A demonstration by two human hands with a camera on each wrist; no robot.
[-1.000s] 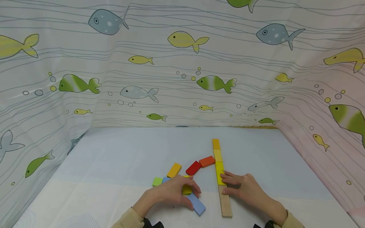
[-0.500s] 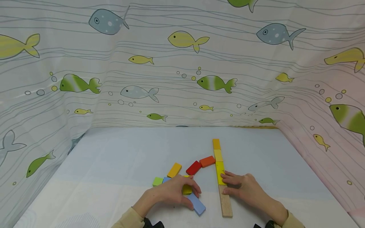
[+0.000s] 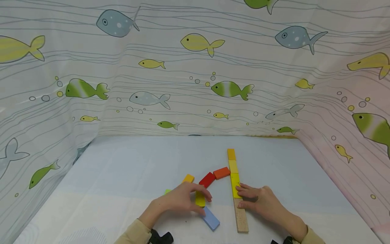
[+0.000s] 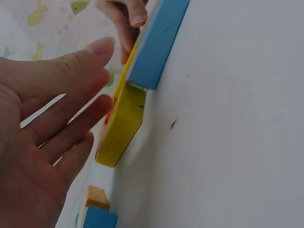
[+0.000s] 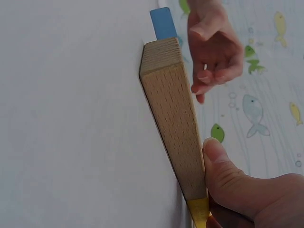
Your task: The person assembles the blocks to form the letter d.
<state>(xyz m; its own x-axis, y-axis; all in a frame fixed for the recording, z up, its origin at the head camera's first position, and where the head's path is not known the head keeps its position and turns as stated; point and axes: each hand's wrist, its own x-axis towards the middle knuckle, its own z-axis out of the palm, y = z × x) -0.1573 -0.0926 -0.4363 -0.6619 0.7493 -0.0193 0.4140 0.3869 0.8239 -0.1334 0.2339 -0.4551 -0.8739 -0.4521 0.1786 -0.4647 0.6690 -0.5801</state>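
A straight row of wooden blocks runs away from me, with a plain wood block nearest. Beyond it lie a bright yellow block, a paler yellow block and an amber block. My right hand touches the row's right side, thumb on the plain block, fingers on the bright yellow one. Left of the row, my left hand hovers with fingers spread, holding nothing. A second yellow block shows between its thumb and fingers; a light blue block lies by the thumb tip, meeting the yellow one's corner.
An orange block touches the row's left side, and a red block lies against its other end. Behind my left hand, another amber block and a green block are partly hidden. A fish-print curtain encloses the table.
My left hand has lifted off the light blue block and shifted slightly left and away from me, its fingers spreading. The right hand and the row have stayed put.
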